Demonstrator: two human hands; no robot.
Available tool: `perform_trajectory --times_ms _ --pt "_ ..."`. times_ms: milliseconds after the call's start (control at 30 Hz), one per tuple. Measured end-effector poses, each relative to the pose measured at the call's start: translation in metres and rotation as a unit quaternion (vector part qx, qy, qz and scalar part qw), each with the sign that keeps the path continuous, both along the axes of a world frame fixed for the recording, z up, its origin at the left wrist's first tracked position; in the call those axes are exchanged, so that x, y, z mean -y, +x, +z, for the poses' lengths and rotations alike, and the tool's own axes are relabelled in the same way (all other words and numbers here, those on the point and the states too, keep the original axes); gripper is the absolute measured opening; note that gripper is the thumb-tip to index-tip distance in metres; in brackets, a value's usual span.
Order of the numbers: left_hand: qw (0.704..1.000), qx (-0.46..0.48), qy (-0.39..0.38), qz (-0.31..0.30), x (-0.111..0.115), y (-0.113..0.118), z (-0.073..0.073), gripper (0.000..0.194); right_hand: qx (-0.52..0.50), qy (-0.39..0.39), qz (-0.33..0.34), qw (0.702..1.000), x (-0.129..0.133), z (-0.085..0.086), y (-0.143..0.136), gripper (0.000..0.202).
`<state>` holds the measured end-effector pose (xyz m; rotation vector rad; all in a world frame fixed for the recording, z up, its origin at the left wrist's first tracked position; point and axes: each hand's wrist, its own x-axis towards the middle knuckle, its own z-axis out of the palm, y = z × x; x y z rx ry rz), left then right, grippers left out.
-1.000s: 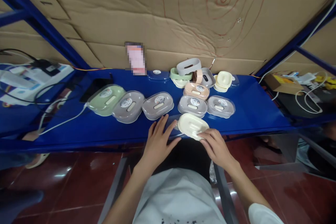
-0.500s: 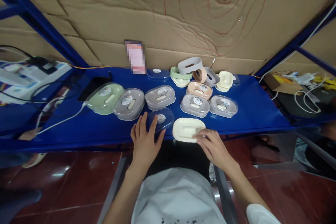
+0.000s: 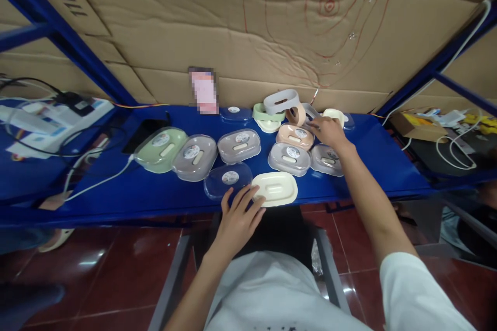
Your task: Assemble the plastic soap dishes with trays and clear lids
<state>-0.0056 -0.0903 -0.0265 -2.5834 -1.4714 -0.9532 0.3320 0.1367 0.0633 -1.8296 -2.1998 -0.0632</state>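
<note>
My left hand (image 3: 241, 214) lies open near the table's front edge, fingers spread, tips on the left end of an oval cream tray (image 3: 276, 189). Beside it, to the left, a clear oval lid (image 3: 219, 181) with a round sticker lies flat. My right hand (image 3: 329, 132) is stretched to the back, its fingers bent onto a grey oval ring (image 3: 308, 113); the fingertips are partly hidden. Left of that ring, a lighter grey ring (image 3: 281, 101) leans over a peach ring (image 3: 298, 115) and a green ring (image 3: 264, 113). Stacked cream trays (image 3: 334, 115) sit behind my right hand.
Several lidded oval boxes stand on the blue table (image 3: 373, 165): a green one (image 3: 161, 150), a peach one (image 3: 295, 136) and grey ones (image 3: 194, 158). A phone (image 3: 204, 91) leans on the cardboard wall (image 3: 166, 36). A white cable (image 3: 101, 186) crosses the left side.
My right hand has let go of the cream tray and reached to the grey ring at the back. My left hand has moved right, from the clear lid to the tray; the lid now lies further left.
</note>
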Motion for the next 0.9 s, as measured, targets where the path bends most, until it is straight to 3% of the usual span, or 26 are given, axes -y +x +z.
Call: perform_trajectory --times_ms 67,133,200,267,367,433,567,667,767,900 --pt "1.000 0.006 -0.007 -0.003 0.000 -0.001 -0.001 0.020 0.001 -0.014 -0.002 1.000 -0.021 0.002 0.002 0.023" --pt "1.000 0.007 -0.009 -0.010 0.000 -0.003 -0.002 0.021 0.000 -0.005 -0.015 1.000 -0.023 0.004 0.006 0.024" --pt "1.000 0.010 -0.004 -0.019 -0.001 -0.004 -0.004 0.022 -0.044 0.031 -0.031 0.998 -0.012 0.008 0.013 0.025" --pt "0.999 0.021 0.007 -0.024 -0.003 -0.006 -0.006 0.020 -0.174 0.096 -0.041 0.979 0.010 0.012 0.021 0.027" --pt "0.998 0.044 0.023 -0.026 -0.006 -0.007 -0.009 0.016 -0.376 0.180 -0.047 0.908 0.059 0.013 0.025 0.032" --pt "0.998 0.051 0.025 -0.028 -0.006 -0.007 -0.010 0.015 -0.465 0.180 -0.057 0.865 0.098 0.007 0.017 0.035" --pt "0.998 0.052 0.028 -0.030 -0.006 -0.005 -0.010 0.023 -0.695 0.085 -0.126 0.702 0.165 -0.018 -0.021 0.044" --pt "0.998 0.051 0.044 -0.021 -0.007 -0.001 -0.010 0.037 -0.743 -0.013 -0.181 0.644 0.189 -0.040 -0.053 0.057" --pt "0.998 0.039 0.057 -0.015 -0.008 0.000 -0.012 0.044 -0.750 -0.020 -0.185 0.635 0.194 -0.055 -0.073 0.063" --pt "0.998 0.020 0.053 -0.020 -0.009 0.000 -0.012 0.042 -0.733 0.010 -0.155 0.663 0.198 -0.062 -0.080 0.070"
